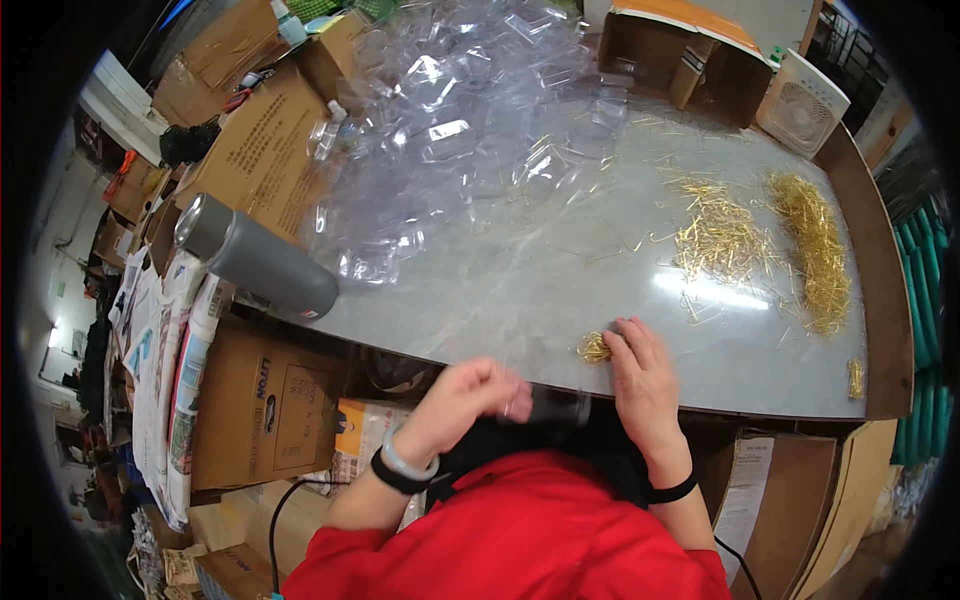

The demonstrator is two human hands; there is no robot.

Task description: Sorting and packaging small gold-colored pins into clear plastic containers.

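My left hand (487, 390) is closed at the table's front edge, blurred by motion. Its fingers pinch a clear plastic box (558, 407), which is smeared and hard to make out against the dark area below the edge. My right hand (642, 375) rests over the front of the grey tabletop, fingers together and curled against a small bunch of gold wire hooks (593, 347). Part of that bunch is hidden by the fingertips. Farther back on the right lie a loose pile of gold hooks (722, 235) and a denser long heap of gold hooks (812, 255).
Clear plastic boxes (440, 130) are heaped across the back left. A grey bottle (265, 262) leans at the left edge. Cardboard walls (882, 290) border the table's right side, and a white fan (803, 105) stands at the back right. One small hook bundle (856, 379) lies near right.
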